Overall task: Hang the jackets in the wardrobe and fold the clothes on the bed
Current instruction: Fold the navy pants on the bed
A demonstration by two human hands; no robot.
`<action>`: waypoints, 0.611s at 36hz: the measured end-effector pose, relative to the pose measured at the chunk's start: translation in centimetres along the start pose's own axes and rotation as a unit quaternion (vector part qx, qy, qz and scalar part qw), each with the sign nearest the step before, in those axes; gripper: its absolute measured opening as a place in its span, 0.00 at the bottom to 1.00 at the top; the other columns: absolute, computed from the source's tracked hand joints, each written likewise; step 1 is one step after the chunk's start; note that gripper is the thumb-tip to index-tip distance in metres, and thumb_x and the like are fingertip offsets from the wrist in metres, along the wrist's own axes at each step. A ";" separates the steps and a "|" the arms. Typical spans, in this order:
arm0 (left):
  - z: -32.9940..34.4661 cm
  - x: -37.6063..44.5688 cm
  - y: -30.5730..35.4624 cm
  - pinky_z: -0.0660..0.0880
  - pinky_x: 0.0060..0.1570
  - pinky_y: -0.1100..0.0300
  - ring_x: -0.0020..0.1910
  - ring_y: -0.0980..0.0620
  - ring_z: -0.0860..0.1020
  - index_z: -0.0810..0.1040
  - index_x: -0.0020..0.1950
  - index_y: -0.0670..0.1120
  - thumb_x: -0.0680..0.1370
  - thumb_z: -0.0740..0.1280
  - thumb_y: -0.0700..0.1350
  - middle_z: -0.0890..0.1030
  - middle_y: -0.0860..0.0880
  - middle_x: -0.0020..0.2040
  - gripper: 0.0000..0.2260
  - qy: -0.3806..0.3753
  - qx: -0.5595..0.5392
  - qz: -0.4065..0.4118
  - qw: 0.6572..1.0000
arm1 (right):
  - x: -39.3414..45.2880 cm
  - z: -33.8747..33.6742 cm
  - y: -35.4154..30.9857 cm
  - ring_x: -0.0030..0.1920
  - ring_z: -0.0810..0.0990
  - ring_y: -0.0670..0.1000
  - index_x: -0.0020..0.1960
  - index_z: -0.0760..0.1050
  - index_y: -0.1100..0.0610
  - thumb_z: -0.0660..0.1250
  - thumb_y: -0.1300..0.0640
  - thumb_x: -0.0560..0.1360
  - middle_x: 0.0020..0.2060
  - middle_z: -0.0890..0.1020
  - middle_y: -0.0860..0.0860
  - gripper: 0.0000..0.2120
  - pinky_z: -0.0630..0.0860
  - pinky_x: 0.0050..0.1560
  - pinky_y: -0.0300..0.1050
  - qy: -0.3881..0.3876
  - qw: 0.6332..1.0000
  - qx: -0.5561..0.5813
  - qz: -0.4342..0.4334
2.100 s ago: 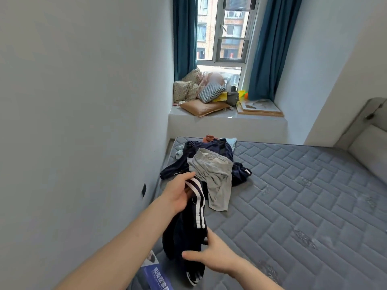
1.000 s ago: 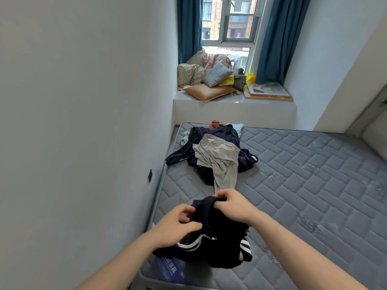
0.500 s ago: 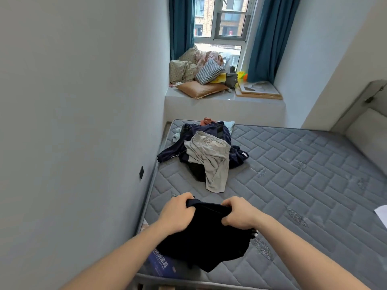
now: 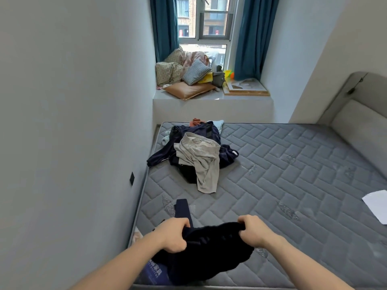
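Observation:
A dark navy garment hangs bunched over the near corner of the grey quilted mattress. My left hand grips its upper edge on the left, and my right hand grips the same edge on the right. A navy strip of the garment lies on the mattress beyond my left hand. Farther back by the wall sits a pile of clothes: a beige garment draped over dark navy pieces, with orange and pale blue cloth behind.
A grey wall runs close along the left of the bed. The window ledge behind holds cushions and flat framed boards. A padded headboard stands at the right. A white sheet of paper lies on the mattress's right side.
Both hands pulled the navy garment out of the pile toward the near edge, then moved apart along its top edge. A navy strip now lies spread beyond my left hand.

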State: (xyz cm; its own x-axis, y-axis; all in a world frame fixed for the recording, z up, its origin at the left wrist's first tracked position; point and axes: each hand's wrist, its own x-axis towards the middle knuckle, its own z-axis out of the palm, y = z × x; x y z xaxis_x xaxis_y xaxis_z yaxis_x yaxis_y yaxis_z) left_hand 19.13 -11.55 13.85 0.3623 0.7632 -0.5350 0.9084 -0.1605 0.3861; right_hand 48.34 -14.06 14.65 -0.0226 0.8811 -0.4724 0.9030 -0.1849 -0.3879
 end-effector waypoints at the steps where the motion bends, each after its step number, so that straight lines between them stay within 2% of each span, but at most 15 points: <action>1: -0.2 0.3 0.3 0.78 0.53 0.52 0.52 0.49 0.79 0.72 0.54 0.59 0.66 0.63 0.48 0.80 0.53 0.54 0.17 0.003 0.002 -0.010 1.000 | 0.2 -0.3 0.4 0.41 0.77 0.53 0.38 0.69 0.52 0.62 0.59 0.71 0.36 0.77 0.48 0.04 0.69 0.35 0.43 0.000 1.000 -0.011 0.001; 3: -0.8 1.3 0.9 0.77 0.54 0.53 0.55 0.47 0.79 0.76 0.57 0.57 0.68 0.60 0.45 0.80 0.52 0.56 0.20 0.011 0.013 -0.022 1.000 | 0.7 -1.2 1.3 0.43 0.77 0.53 0.40 0.71 0.51 0.62 0.56 0.72 0.39 0.78 0.48 0.02 0.70 0.37 0.43 0.004 1.000 -0.029 0.004; 5: -1.6 2.7 1.8 0.75 0.55 0.54 0.58 0.44 0.79 0.78 0.62 0.55 0.71 0.59 0.43 0.81 0.49 0.60 0.22 0.022 0.029 -0.027 0.999 | 1.5 -2.4 2.2 0.42 0.75 0.54 0.37 0.68 0.50 0.62 0.56 0.72 0.39 0.77 0.49 0.06 0.68 0.35 0.43 0.007 0.999 -0.038 0.004; 7: -2.8 4.1 2.9 0.74 0.56 0.53 0.60 0.43 0.79 0.79 0.63 0.53 0.73 0.59 0.41 0.81 0.47 0.62 0.21 0.035 0.049 -0.033 0.998 | 2.6 -3.9 2.7 0.43 0.77 0.56 0.36 0.66 0.49 0.61 0.57 0.72 0.41 0.78 0.51 0.07 0.68 0.38 0.45 0.014 0.999 -0.046 0.002; 10: -5.8 6.4 4.9 0.71 0.63 0.50 0.63 0.43 0.77 0.79 0.64 0.54 0.77 0.58 0.42 0.81 0.47 0.64 0.19 0.069 0.097 -0.036 0.992 | 4.9 -7.5 3.2 0.51 0.81 0.60 0.42 0.70 0.53 0.60 0.58 0.73 0.49 0.82 0.56 0.02 0.69 0.42 0.46 0.045 0.997 -0.064 -0.016; 12: -8.7 8.1 6.4 0.70 0.61 0.50 0.64 0.44 0.77 0.77 0.66 0.54 0.78 0.59 0.43 0.80 0.47 0.64 0.19 0.105 0.110 -0.041 0.988 | 6.4 -10.7 3.3 0.53 0.81 0.61 0.44 0.71 0.54 0.60 0.59 0.74 0.50 0.82 0.57 0.03 0.71 0.43 0.47 0.073 0.995 -0.064 -0.029; 14: -12.4 9.5 8.2 0.73 0.58 0.51 0.63 0.43 0.77 0.77 0.67 0.53 0.77 0.59 0.43 0.79 0.46 0.64 0.19 0.143 0.089 -0.048 0.984 | 7.9 -14.8 3.1 0.53 0.81 0.62 0.45 0.71 0.54 0.60 0.60 0.77 0.51 0.83 0.58 0.03 0.72 0.44 0.49 0.115 0.990 -0.062 -0.045; 18: -21.5 12.1 12.6 0.75 0.59 0.53 0.62 0.41 0.77 0.78 0.65 0.46 0.76 0.61 0.38 0.79 0.42 0.64 0.19 0.243 0.011 -0.036 0.969 | 11.0 -25.1 1.0 0.51 0.80 0.61 0.52 0.77 0.59 0.61 0.64 0.78 0.51 0.83 0.59 0.07 0.76 0.46 0.51 0.216 0.973 -0.042 -0.070; 22: -31.5 12.5 17.2 0.70 0.52 0.58 0.60 0.40 0.77 0.80 0.62 0.44 0.77 0.62 0.36 0.81 0.41 0.62 0.15 0.391 -0.046 -0.020 0.919 | 12.4 -36.2 -2.6 0.56 0.80 0.62 0.59 0.80 0.60 0.63 0.66 0.79 0.53 0.82 0.59 0.11 0.72 0.47 0.46 0.331 0.937 -0.021 -0.111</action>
State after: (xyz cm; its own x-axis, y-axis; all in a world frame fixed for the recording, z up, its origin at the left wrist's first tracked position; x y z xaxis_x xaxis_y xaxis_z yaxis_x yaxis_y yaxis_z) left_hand 32.69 14.94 37.50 0.0360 0.9895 0.1400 0.8831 -0.0971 0.4590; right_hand 61.19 13.11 38.43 0.0463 0.9754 0.2154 0.9243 0.0400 -0.3796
